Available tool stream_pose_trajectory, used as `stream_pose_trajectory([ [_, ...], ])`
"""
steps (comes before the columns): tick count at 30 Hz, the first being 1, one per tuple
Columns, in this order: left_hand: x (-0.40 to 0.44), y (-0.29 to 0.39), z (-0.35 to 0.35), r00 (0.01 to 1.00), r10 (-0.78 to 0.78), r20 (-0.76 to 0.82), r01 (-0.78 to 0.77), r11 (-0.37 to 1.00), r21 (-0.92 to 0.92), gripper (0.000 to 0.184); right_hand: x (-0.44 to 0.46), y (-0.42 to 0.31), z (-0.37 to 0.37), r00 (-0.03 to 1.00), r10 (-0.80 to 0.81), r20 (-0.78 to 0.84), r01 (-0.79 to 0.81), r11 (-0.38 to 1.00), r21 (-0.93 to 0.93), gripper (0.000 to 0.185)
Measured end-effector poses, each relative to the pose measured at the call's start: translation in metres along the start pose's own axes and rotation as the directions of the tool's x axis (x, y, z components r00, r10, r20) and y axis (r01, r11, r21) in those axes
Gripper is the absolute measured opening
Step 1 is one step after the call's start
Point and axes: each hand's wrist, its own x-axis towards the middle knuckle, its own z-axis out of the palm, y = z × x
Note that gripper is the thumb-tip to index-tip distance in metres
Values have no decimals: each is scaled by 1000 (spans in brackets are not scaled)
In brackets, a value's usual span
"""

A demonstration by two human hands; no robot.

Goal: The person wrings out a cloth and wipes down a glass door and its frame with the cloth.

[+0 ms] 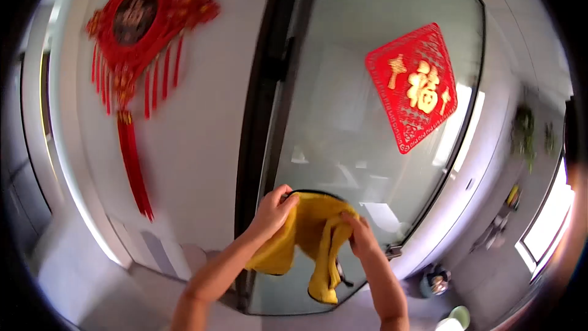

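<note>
At far left, a red hanging ornament (133, 17) with a dark oval centre and long tassels is fixed to a pale wall (205, 135). Next to it runs a thick black door frame (264, 73), edging a tall frosted glass door (340, 79). At lower centre, in front of the frame and glass, the left hand (274, 209) grips the upper left edge of a yellow cloth (311, 216), thumb pressed over its dark-trimmed rim. The cloth hangs in mid-air between both hands, its lower end folded and drooping, with a small dark strip dangling beside it. The right hand (361, 236) is closed on the cloth's upper right side, pinching a bunched fold. Higher up, a red diamond-shaped decoration (413, 89) with gold lettering is on the glass. Further right are a round container (436, 282) on the floor, green plants (523, 132) and a bright window (548, 214).
</note>
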Motion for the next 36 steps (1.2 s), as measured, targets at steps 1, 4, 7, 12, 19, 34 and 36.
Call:
stream_pose_trajectory([
  [1, 10, 11, 5, 993, -91, 72, 103, 974, -200, 17, 0, -23, 14, 990, -140, 25, 135, 981, 141, 45],
  [4, 25, 61, 23, 1000, 3, -2, -3, 880, -476, 27, 12, -62, 30, 738, -599, 309, 668, 712, -215, 66],
  [7, 61, 59, 17, 946, 311, 95, -210, 806, -554, 38, 42, -78, 76, 414, -864, 288, 540, -22, -841, 64],
  [12, 51, 32, 6, 627, 730, -272, -584, 671, 457, 42, 101, -66, 114, 159, -944, 290, 332, -225, -916, 47],
  [19, 31, -6, -33, 652, 683, -330, -487, 711, 508, 25, 120, -32, 124, 207, -618, 759, 563, -559, -609, 40],
  [34, 55, 14, -31, 625, 724, -292, -634, 689, 353, 28, 149, -207, 154, -14, -692, 721, 480, -638, -603, 48],
  [36, 63, 19, -34, 587, 757, -286, -655, 652, 383, 27, 155, -241, 170, -71, -835, 546, 408, -523, -748, 45],
])
